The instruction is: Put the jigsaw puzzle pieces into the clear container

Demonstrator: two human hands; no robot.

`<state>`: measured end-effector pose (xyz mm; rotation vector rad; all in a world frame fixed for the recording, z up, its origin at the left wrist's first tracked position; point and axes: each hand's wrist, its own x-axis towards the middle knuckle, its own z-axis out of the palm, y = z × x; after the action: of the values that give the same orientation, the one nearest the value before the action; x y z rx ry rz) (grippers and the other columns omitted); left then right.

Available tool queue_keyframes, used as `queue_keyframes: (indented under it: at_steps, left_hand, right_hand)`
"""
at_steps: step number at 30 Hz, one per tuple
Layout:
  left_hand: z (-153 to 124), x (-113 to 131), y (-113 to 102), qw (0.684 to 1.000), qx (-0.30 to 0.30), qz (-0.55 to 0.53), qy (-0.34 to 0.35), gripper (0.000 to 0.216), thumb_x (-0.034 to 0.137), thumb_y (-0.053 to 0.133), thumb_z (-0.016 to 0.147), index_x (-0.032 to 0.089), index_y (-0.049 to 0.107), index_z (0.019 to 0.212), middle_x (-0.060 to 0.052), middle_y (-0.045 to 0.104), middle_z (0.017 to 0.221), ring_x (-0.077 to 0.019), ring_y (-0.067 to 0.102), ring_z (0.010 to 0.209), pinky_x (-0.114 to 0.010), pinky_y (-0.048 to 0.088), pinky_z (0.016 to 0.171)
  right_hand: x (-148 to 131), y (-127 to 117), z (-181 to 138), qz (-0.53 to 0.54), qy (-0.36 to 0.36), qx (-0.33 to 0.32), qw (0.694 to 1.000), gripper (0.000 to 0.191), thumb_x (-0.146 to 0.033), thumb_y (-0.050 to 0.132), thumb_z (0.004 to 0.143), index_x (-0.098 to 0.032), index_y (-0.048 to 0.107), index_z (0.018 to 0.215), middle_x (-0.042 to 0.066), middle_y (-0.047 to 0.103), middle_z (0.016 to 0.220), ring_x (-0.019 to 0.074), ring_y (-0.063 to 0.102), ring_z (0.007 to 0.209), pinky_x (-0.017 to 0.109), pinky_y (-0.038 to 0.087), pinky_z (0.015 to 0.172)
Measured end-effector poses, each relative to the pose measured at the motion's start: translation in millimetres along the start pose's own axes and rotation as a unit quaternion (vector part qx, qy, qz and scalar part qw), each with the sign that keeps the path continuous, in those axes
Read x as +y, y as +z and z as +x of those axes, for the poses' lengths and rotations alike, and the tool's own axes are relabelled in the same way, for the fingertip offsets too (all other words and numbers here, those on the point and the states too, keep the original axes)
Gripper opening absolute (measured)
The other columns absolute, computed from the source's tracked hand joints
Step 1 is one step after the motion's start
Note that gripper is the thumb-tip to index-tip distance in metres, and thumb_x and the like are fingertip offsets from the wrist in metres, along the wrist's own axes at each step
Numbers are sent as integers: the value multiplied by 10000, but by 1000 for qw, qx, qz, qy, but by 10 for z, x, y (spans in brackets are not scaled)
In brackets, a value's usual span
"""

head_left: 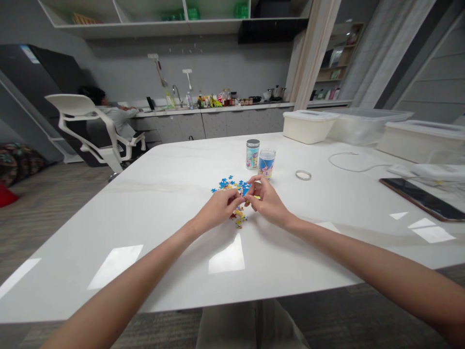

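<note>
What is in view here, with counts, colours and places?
Table: one, white, centre
Puzzle pieces: many, blue and yellow, table centre
Can: one, silver lid, behind pieces
Clear container: one, blue picture, right of can
Ring: one, silvery, right of container
Phone: one, black, table's right side
Boxes: three, two cream, one clear, far right
Cable: one, pale, before boxes
Chair: one, white and black, left
Other person: one, grey sleeve, in chair
Bottles: several, mixed, back counter
Fridge: one, dark, far left
Left hand and right hand: two, bare, fingers at pieces
</note>
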<state>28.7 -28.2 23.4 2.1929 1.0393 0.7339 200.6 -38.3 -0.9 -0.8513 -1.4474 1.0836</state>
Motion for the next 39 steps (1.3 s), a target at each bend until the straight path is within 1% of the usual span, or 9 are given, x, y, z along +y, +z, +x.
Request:
queue_keyframes:
  at_steps: [3,8,13,18,24,27,31,37,39]
  left_hand:
    - [2,-5,-12,1000,5,-1,-13,323,417,486,877,174,535,671,44,434,510,-98,384,489,-236,281,511]
    - [15,-77,-69,974,-120,-181,-58,424,562,518,833,173,527,666,60,372,475,-82,324,433,-230,265,455]
    - [-7,29,-63,998,2,-53,-38,366,471,546,833,166,536,631,37,451,485,-87,384,461,-214,275,463]
    - [-17,89,-73,990,-42,-125,-46,334,429,502,872,169,522,664,46,448,462,-84,380,423,-208,307,451]
    - [-77,23,-9,988,88,100,73,200,223,490,872,170,586,705,17,557,583,-93,444,513,-225,360,567]
    - [-85,-28,-11,993,56,82,62,239,289,475,901,174,619,749,13,586,617,-99,454,535,-228,371,583]
    - [-79,-52,-54,999,-14,18,28,290,382,456,909,170,631,819,-6,614,702,-115,499,599,-227,395,586]
    - [-86,-13,-98,989,-115,-90,34,333,464,486,898,160,565,787,14,530,623,-100,453,557,-224,374,539]
    - [-86,1,-114,979,-137,-152,14,342,486,502,890,163,537,782,40,471,577,-81,397,506,-215,342,503]
  right_hand:
    - [-8,16,-2,23,35,5,999,431,-273,700,690,-242,385,984,-103,500,645,125,600,556,186,378,407]
    - [-107,33,-25,70,66,-14,995,513,-340,746,667,-253,374,1010,-110,489,660,124,590,554,169,356,368]
    - [-157,31,-20,96,78,-3,992,528,-352,776,649,-251,383,988,-109,496,661,112,587,543,152,334,362]
    - [-205,19,-9,69,21,-2,997,551,-360,791,659,-263,381,1014,-100,500,685,129,601,566,159,354,339]
    - [-163,-80,22,41,57,-78,994,434,-403,781,692,-224,491,961,-45,554,731,155,641,692,174,437,378]
    - [-88,-133,39,-47,62,-143,987,336,-432,751,732,-186,559,856,16,633,745,172,661,735,193,490,414]
    - [-34,-171,35,-98,64,-168,979,301,-455,688,796,-181,565,786,-8,626,603,115,601,528,189,467,400]
    - [-122,-142,5,27,171,-240,955,301,-457,686,766,-200,530,791,-24,610,579,120,590,504,171,394,353]
    - [-156,-131,-2,17,154,-249,956,293,-459,670,778,-199,537,804,-19,607,595,124,594,525,172,393,357]
